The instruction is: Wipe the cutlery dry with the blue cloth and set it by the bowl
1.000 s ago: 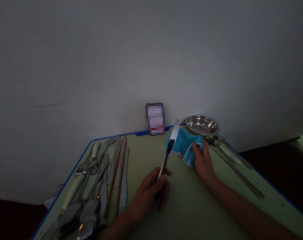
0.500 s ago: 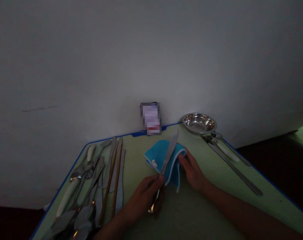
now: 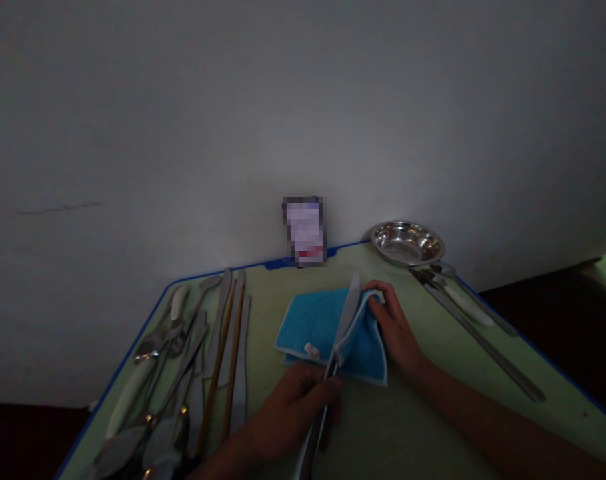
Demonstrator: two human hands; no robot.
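Observation:
My left hand (image 3: 303,400) is closed around the handle of a table knife (image 3: 349,310), whose blade points up and away from me. Behind and beside the blade spreads a blue cloth (image 3: 313,320) with white edging and a small white tag. My right hand (image 3: 395,327) pinches the cloth's upper right part between thumb and fingers. One fold of the cloth lies against the blade's right side. The knife's handle end reaches down below my left hand.
Several knives, spoons and a pair of wooden chopsticks (image 3: 227,360) lie on the left of the green table (image 3: 267,313). At the back right stands a steel bowl (image 3: 407,244), with a long knife (image 3: 487,347) and other cutlery near it. A blurred phone-like screen (image 3: 305,230) leans on the wall.
The cloth has opened out wider and sits lower and further left around the blade. The knife's angle has shifted slightly, and more of its handle shows below my left hand.

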